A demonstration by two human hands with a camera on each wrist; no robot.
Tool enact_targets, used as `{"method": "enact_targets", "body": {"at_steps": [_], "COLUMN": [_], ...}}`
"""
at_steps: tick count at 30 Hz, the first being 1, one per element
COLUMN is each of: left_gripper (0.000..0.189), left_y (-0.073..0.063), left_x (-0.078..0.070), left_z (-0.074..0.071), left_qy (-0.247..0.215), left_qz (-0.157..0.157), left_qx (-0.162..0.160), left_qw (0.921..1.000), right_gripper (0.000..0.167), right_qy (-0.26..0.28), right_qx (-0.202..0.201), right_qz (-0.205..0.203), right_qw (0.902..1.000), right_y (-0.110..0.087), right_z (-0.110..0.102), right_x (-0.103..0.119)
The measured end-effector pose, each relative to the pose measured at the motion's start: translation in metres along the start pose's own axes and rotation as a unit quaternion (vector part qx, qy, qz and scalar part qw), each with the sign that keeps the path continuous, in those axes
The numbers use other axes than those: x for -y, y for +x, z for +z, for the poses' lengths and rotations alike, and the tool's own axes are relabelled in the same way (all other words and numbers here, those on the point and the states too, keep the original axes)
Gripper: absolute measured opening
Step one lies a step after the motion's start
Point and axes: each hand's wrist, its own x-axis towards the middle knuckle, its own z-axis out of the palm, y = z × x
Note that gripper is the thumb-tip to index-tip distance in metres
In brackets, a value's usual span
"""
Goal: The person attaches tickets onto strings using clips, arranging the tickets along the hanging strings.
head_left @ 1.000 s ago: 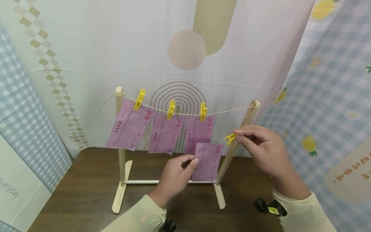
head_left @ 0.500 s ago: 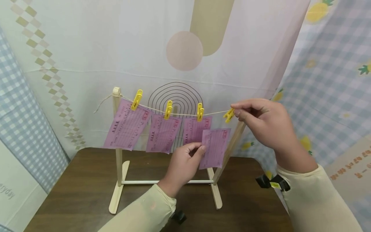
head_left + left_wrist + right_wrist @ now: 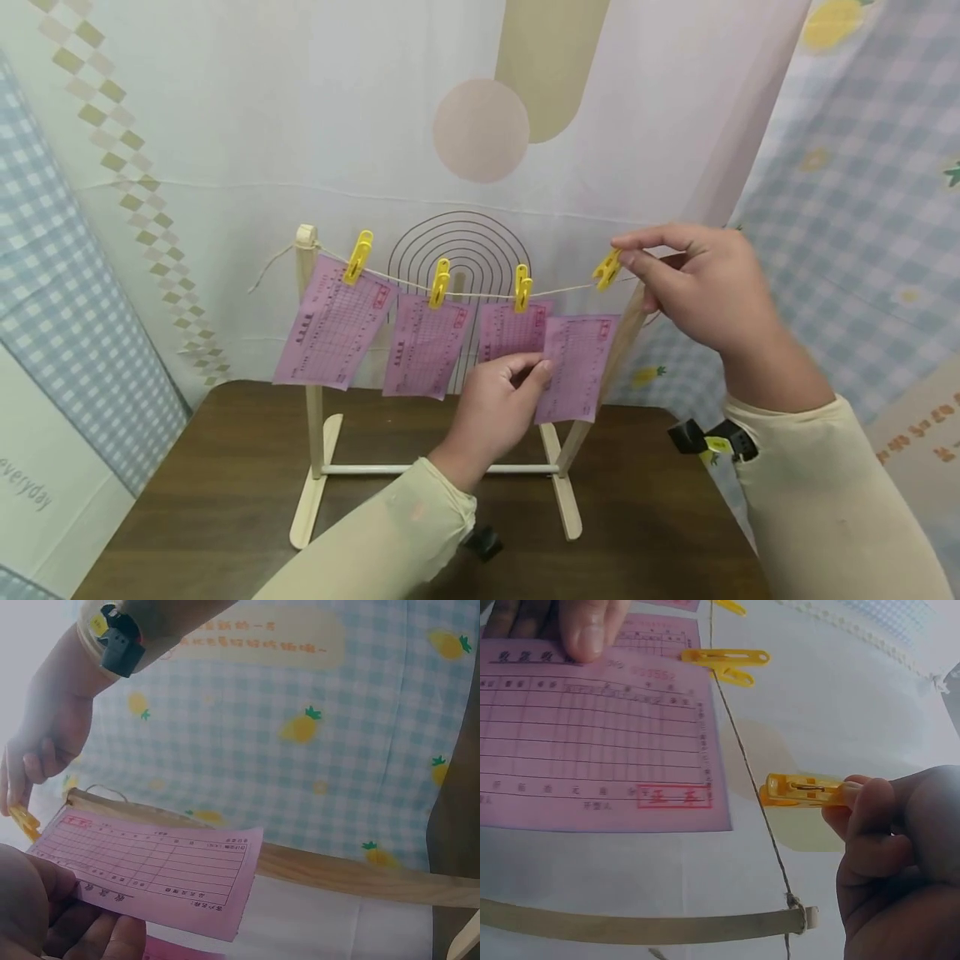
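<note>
My left hand [image 3: 501, 408] pinches a pink printed receipt slip [image 3: 579, 371] by its left edge, thumb in front. The slip's top edge is just below the string [image 3: 566, 291], at the right part of the line. In my right hand [image 3: 697, 283], thumb and fingers pinch a yellow clothespin [image 3: 608, 269] by its handle end. The right wrist view has that clothespin [image 3: 802, 790] with its tip right at the string, apart from the slip [image 3: 607, 735]. Three more pink slips hang along the string, each under a yellow clothespin [image 3: 440, 283]; the held slip partly covers the rightmost one [image 3: 517, 327].
A wooden frame with a left post [image 3: 314, 425], a right post [image 3: 626, 333] and a white crossbar [image 3: 367, 470] stands on the brown table [image 3: 225, 500]. Behind it hangs a patterned white cloth [image 3: 300, 125]; a blue checked cloth [image 3: 840, 250] is at the right.
Both hands have moved up and to the right. The held slip has risen to just under the string, and the clothespin has come up from below the line to the string.
</note>
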Motion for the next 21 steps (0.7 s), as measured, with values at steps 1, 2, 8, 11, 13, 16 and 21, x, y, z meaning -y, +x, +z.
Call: {"method": "enact_targets", "body": {"at_steps": [1,2,8,11,13,16,21], "left_gripper": [0.033,0.033,0.032,0.031,0.031,0.031,0.031], "left_y": [0.001,0.002,0.011,0.014,0.015,0.017,0.019], "left_x": [-0.001,-0.001,-0.007,-0.011,-0.014,-0.015,-0.016], "left_z": [0.001,0.001,0.003,0.003,0.003,0.005,0.008], "left_qy": [-0.001,-0.001,0.013,0.018,0.023,0.028,0.037], "left_qz": [0.0,-0.002,0.013,0.016,0.015,0.014,0.011], "left_qx": [0.001,0.002,0.0,-0.001,-0.003,-0.008,-0.015], "left_qw": [1.0,1.0,0.9998,0.9997,0.9996,0.9995,0.9991], "right_gripper": [0.018,0.018,0.018,0.019,0.019,0.018,0.019], "right_qy": [-0.003,-0.006,-0.021,-0.023,-0.024,-0.028,-0.033], "right_qx": [0.001,0.003,0.026,0.041,0.047,0.05,0.052], "right_qz": [0.006,0.009,0.022,0.027,0.026,0.024,0.028], "right_qw": [1.0,0.9999,0.9992,0.9985,0.9983,0.998,0.9977], "right_y": [0.0,0.001,0.004,0.005,0.006,0.005,0.004], "right_z": [-0.001,-0.002,-0.005,-0.005,-0.004,-0.003,-0.004], "right_x": [0.0,0.001,0.002,0.0,-0.001,0.0,0.0]}}
